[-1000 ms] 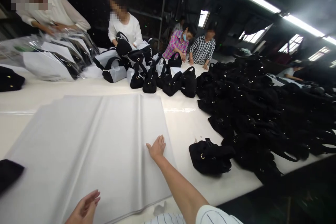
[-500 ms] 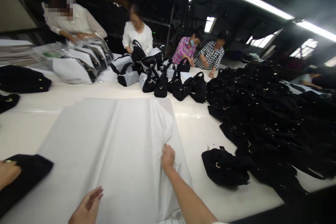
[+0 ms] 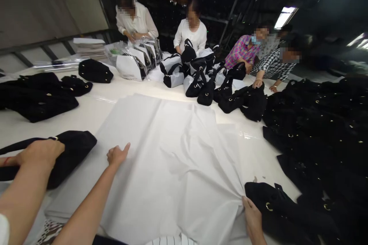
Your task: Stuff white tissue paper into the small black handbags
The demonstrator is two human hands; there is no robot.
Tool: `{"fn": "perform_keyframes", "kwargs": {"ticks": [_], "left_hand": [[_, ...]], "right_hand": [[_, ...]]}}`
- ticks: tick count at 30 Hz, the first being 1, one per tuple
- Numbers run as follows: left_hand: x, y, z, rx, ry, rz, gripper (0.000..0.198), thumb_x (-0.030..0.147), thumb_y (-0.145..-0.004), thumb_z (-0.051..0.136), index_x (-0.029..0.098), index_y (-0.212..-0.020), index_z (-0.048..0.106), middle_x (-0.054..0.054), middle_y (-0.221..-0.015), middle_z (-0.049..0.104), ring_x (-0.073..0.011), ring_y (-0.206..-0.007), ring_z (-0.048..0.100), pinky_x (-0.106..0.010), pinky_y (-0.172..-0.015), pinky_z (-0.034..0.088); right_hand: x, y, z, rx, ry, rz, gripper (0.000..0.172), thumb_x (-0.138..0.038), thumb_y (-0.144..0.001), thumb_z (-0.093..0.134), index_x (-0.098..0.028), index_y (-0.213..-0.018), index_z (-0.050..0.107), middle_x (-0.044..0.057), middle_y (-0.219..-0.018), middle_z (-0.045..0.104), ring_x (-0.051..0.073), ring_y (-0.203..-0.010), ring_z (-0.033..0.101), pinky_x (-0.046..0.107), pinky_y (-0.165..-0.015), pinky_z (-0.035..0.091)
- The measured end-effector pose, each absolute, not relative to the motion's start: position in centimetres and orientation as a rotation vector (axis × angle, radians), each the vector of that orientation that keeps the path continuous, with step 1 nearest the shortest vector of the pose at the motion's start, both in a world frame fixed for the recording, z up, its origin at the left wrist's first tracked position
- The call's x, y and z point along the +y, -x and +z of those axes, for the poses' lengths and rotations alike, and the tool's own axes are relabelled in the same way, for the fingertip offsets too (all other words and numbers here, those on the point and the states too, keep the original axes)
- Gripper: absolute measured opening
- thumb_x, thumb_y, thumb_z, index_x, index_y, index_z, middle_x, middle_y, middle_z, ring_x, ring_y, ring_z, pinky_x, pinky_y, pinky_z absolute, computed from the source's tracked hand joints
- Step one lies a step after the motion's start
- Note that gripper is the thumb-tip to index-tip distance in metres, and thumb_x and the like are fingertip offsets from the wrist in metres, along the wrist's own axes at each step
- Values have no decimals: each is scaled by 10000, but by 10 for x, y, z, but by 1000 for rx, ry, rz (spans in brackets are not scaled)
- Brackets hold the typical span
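Note:
A large, thin, pale grey sheet lies creased on top of a stack of similar sheets in front of me. My right hand pinches the sheet at its right side, and folds fan out from that grip. Over the left part of the sheet rests my left hand, thumb stretched out and away from the fingers. Close to my right hand lies a black bag with a gold ring. To my left, a co-worker's hand is on another black bag.
A large heap of black bags covers the table's right side. Stuffed bags stand along the far middle, near plastic-wrapped ones. More black bags lie at left. Several people work across the white table.
My right hand has drawn the sheet's edge rightward and nearer, adding creases. My left hand has reached forward onto the sheet. The view has turned left, and the co-worker's arm shows more.

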State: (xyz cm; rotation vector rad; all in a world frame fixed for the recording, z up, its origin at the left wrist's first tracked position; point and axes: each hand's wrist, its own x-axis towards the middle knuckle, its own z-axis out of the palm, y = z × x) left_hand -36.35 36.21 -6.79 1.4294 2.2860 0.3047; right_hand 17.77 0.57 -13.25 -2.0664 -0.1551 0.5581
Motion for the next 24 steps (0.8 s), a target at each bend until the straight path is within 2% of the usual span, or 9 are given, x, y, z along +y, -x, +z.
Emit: {"fn": "perform_keyframes", "kwargs": {"ticks": [4, 6, 8, 11, 13, 18, 19, 21, 24], "left_hand": [[389, 318, -74, 2128, -1484, 245, 841, 672, -777, 414, -14, -1260, 474, -268, -1208, 580, -376, -1171, 520, -433, -972, 411], [394, 292, -76, 2094, -1489, 198, 876, 681, -704, 518, -27, -1219, 491, -303, -1225, 554, -403, -1147, 530, -439, -922, 440], [396, 275, -77, 2087, -1491, 159, 846, 579, -653, 628, -50, -1200, 482, -342, -1226, 531, -433, -1121, 538, -455, -875, 457], [394, 266, -71, 2062, -1527, 138, 667, 309, -649, 633, -48, -1191, 476, -330, -1138, 586, -415, -1054, 584, -441, -831, 467], [389, 264, -66, 2015, -1583, 147, 532, 218, -639, 583, -12, -1116, 533, -295, -1065, 628, -400, -1024, 599, -436, -818, 466], [356, 218, -64, 1625, -1733, 211, 250, 289, -690, 523, 126, -841, 637, -81, -774, 687, -272, -792, 650, -325, -691, 497], [347, 204, -66, 1553, -1755, 230, 244, 312, -698, 522, 142, -824, 641, -63, -773, 686, -262, -797, 649, -316, -694, 500], [330, 176, -70, 1482, -1800, 298, 241, 338, -697, 537, 156, -810, 648, -86, -914, 692, -295, -969, 619, -339, -791, 496], [312, 150, -73, 1494, -1804, 413, 236, 334, -709, 535, 164, -834, 640, -144, -1146, 630, -348, -1228, 461, -411, -952, 431]], "right_hand": [[33, -175, -117, -91, 1807, 665, 609, -536, -527, 758, -164, -1008, 708, 124, -1160, 675, 328, -1164, 576, 386, -1005, 458], [52, -173, -102, -84, 1736, 744, 606, -529, -574, 752, -157, -1050, 697, 127, -1203, 653, 297, -1166, 581, 345, -990, 472], [73, -166, -85, -115, 1720, 871, 591, -526, -607, 748, -140, -1050, 695, 141, -1167, 669, 289, -1115, 615, 336, -944, 509], [103, -146, -62, -244, 1705, 1076, 580, -472, -628, 767, -99, -1064, 681, 173, -1090, 694, 299, -1014, 660, 375, -884, 540], [122, -126, -54, -318, 1667, 1146, 554, -402, -616, 779, -65, -1044, 676, 182, -1038, 707, 298, -959, 675, 392, -873, 536], [156, -72, -56, -429, 1616, 1233, 429, -266, -594, 727, -82, -980, 693, 112, -919, 737, 267, -904, 673, 392, -874, 505], [160, -62, -58, -442, 1600, 1267, 407, -250, -593, 711, -87, -965, 698, 97, -893, 739, 262, -888, 671, 393, -869, 501], [164, -47, -60, -461, 1576, 1329, 368, -224, -591, 681, -88, -933, 703, 79, -834, 736, 254, -849, 665, 399, -854, 494], [163, -36, -57, -459, 1548, 1343, 359, -221, -595, 670, -91, -928, 698, 66, -803, 729, 247, -834, 656, 402, -854, 487]]}}
